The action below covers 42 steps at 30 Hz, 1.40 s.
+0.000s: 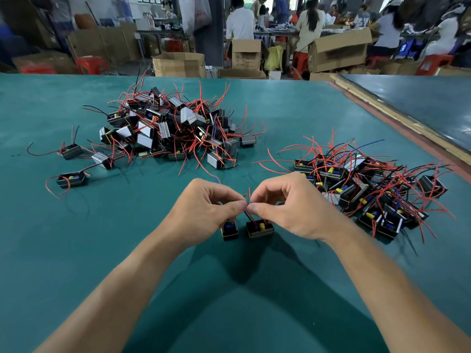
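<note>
Head view.

A: Your left hand (209, 205) and right hand (285, 202) meet over the green table (76, 250). Each pinches thin wires (246, 215) between thumb and forefinger, with the other fingers loosely curled. Your thumb tips touch.

B: The wires rise from two small black boxes standing just beside each other on the table under your hands: the left box (230, 230) and the right box (260, 229).

A: The join looks under way, not finished: two red tips (248, 196) poke up apart above your fingers.

B: Plenty seems left. A big heap of boxes (168, 128) lies beyond your hands to the left, and a second heap (364, 189) lies near your right hand. I cannot tell which heap is done.

A: Both boxes sit open side up. The right box lies with its long axis across you, left to right, a yellow part showing. The left box looks turned end-on, its long axis running away from you, a blue part showing.
</note>
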Tool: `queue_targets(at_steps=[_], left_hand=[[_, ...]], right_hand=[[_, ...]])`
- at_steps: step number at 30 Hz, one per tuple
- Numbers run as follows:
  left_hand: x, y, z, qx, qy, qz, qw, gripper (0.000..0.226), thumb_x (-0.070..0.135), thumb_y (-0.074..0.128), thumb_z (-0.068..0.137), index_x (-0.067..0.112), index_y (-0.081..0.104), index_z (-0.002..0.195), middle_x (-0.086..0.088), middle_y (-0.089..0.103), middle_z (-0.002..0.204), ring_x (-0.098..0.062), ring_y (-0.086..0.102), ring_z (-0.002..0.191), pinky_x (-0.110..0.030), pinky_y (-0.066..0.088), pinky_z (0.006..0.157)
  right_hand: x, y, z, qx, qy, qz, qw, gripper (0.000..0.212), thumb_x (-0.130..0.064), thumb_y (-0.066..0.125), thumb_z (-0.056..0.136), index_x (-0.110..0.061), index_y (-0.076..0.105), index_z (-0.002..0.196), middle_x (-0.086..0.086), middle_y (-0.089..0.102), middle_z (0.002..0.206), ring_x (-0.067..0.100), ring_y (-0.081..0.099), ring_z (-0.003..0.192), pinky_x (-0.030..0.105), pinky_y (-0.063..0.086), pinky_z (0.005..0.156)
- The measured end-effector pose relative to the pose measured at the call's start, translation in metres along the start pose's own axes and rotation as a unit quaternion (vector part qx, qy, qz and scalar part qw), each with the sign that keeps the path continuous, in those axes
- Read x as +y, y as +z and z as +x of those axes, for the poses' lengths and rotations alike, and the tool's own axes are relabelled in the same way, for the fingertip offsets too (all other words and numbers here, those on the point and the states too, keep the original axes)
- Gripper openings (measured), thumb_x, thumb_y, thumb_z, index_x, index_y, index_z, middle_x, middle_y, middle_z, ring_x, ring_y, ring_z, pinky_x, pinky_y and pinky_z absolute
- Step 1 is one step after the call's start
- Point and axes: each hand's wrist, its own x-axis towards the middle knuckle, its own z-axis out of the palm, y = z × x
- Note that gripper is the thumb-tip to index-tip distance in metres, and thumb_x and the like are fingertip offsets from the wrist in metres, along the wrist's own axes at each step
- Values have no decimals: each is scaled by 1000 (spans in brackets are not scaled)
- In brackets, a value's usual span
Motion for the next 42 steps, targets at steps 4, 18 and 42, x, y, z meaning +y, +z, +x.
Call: queue_targets(at_steps=[4,18,42], left_hand=[[0,1,-1,-21,8,21,1000,16,18,75,86,21,76,70,5,59,52,-10,39,48,-23,32,49],[1,10,-5,-23,50,18,998,13,33,73,74,22,78,74,-18,68,67,-13,47,56,-39,40,49],[-14,2,5,11,4,66,998,18,11,72,84,26,67,92,5,73,70,-16,59,55,-34,50,61]], right_hand=[[0,-3,1,2,-1,25,1000,9,-11,81,81,-10,73,77,3,70,66,9,57,60,28,49,60],[5,-2,1,-45,91,48,994,22,-16,69,93,-3,64,75,-5,62,55,13,55,52,28,47,57],[24,1,5,8,136,-160,978,32,-21,74,83,-31,64,111,-20,72,78,-2,54,53,23,48,65]])
